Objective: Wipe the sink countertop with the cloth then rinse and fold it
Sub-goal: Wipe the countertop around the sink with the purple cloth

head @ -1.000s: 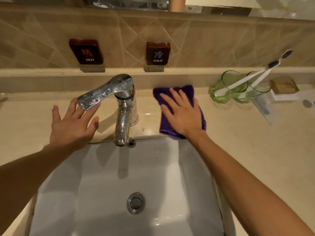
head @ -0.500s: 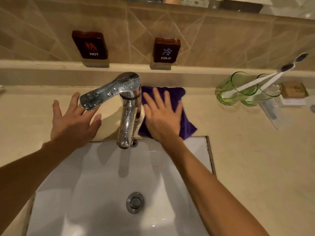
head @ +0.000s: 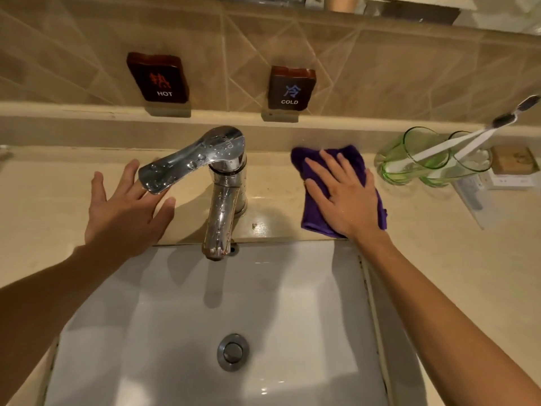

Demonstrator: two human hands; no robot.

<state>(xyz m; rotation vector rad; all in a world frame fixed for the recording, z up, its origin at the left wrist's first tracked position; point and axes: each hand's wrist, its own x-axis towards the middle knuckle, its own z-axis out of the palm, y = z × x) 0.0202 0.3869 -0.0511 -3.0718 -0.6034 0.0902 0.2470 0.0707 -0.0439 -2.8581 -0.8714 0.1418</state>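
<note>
Purple cloth (head: 332, 183) lies flat on the table (head: 439, 259), at three o'clock from the chrome faucet (head: 222, 186), just behind the white sink (head: 292, 288). Right hand (head: 344, 197) presses it, fingers (head: 328, 162) straight and spread. Left hand (head: 123, 209) at nine o'clock, fingers splayed, under the faucet lever. At twelve, wall plaques read HOT (head: 159, 77) and COLD (head: 291, 87). Green cups (head: 415, 159) hold toothbrushes (head: 468, 136) at two o'clock.

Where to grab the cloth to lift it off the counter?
Probably the near edge of the cloth, pinched from above on the sink side. It lies flat under the open right hand, and that folded edge is exposed. The far edge sits near the back ledge, and the cups crowd the right.
</note>
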